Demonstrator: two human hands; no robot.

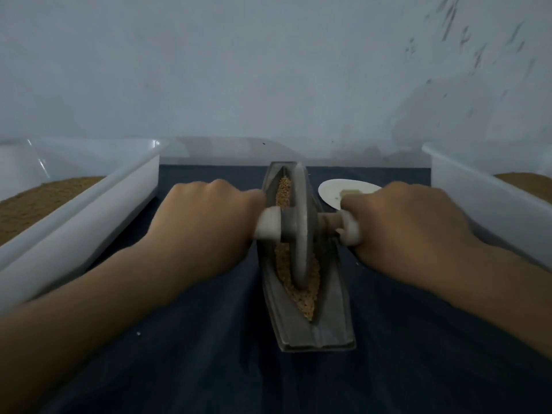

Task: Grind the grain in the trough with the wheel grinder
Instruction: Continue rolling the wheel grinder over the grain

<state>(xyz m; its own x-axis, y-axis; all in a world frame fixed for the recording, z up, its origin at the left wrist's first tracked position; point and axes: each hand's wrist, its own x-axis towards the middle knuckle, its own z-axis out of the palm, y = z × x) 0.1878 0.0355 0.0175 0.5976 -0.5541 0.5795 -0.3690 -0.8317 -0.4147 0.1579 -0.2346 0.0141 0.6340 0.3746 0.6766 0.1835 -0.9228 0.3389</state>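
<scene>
Bins (89,210) either side of trough (298,324), white plate (331,189) behind right hand (412,222)

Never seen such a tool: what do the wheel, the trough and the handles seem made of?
Wheel: dull grey, matte, likely cast metal, perhaps stone. Trough: same matte grey, with thin flat rims that suggest metal. Handles: pale and smooth, probably plastic or painted wood; the blur leaves it open.

You can read nothing here: no lettering, label or number shows on the trough (301,330), wheel grinder (299,228) or plate (331,190).
</scene>
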